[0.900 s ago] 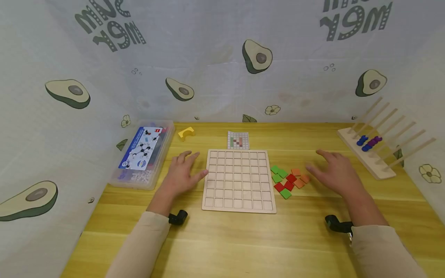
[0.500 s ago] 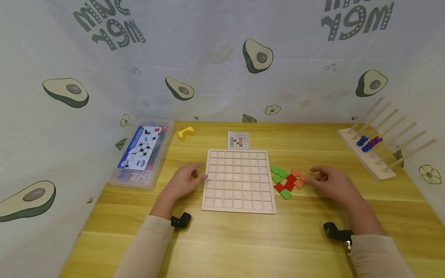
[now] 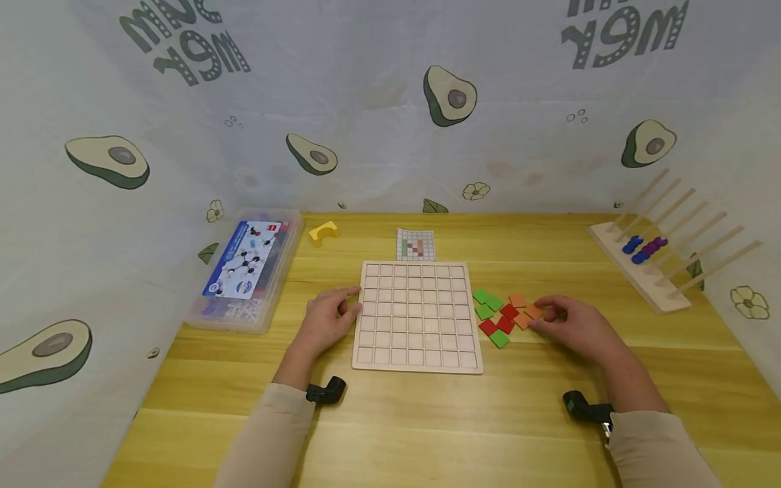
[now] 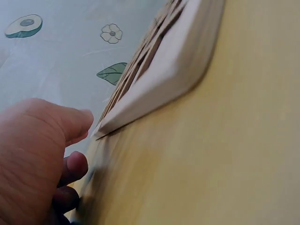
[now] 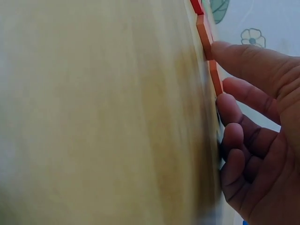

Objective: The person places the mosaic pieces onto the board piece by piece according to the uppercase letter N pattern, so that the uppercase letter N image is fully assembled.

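Note:
A pale wooden grid board point(image 3: 417, 318) lies flat in mid-table in the head view. My left hand point(image 3: 326, 318) is at its left edge, thumb and index fingertips close against the rim, other fingers loosely bent. In the left wrist view the thumb point(image 4: 77, 123) points at the board's rim point(image 4: 140, 112). Right of the board lie several thin square tiles: green point(image 3: 499, 338), red point(image 3: 506, 325) and orange point(image 3: 517, 300). My right hand point(image 3: 576, 325) has thumb and index spread at the rightmost orange tile point(image 3: 533, 311), which rests on the table; a firm pinch does not show.
A small printed grid card point(image 3: 415, 245) lies behind the board. A yellow arch block point(image 3: 324, 232) and a clear plastic case point(image 3: 244, 271) stand at the left. A pegged wooden stand point(image 3: 641, 268) with blue and purple beads is at the right. A patterned cloth point(image 3: 378, 102) hangs behind.
My left hand has lowered and drawn its fingers in at the board's edge. My right hand has come down and leftward to the orange tiles, its thumb and index closer together.

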`<state>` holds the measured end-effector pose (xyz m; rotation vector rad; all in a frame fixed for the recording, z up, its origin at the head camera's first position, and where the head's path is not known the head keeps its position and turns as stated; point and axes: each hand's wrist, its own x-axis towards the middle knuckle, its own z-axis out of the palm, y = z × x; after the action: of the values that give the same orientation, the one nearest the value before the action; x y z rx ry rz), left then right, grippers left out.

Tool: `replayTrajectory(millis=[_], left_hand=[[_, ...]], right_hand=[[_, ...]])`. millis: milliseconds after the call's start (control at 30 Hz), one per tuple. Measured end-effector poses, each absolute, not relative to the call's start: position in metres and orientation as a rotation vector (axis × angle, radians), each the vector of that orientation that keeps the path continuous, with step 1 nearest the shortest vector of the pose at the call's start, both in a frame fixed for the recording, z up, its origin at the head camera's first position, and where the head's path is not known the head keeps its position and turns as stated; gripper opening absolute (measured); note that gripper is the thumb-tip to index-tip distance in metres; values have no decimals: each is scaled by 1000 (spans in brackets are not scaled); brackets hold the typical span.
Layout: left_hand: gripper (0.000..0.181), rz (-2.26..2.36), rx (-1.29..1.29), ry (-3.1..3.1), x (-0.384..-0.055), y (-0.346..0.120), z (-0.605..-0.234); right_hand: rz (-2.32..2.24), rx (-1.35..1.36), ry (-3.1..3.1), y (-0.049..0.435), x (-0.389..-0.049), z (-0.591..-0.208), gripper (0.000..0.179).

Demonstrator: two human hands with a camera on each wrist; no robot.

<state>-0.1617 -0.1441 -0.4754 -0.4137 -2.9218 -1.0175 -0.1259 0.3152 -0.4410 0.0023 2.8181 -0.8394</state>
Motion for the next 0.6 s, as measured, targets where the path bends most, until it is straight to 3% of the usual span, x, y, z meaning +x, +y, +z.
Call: replayTrajectory(millis=[600], left_hand=[[37, -867, -425, -2863, -159, -140, -481]], right_hand=[[-842, 61, 2838, 319, -127, -446, 43]])
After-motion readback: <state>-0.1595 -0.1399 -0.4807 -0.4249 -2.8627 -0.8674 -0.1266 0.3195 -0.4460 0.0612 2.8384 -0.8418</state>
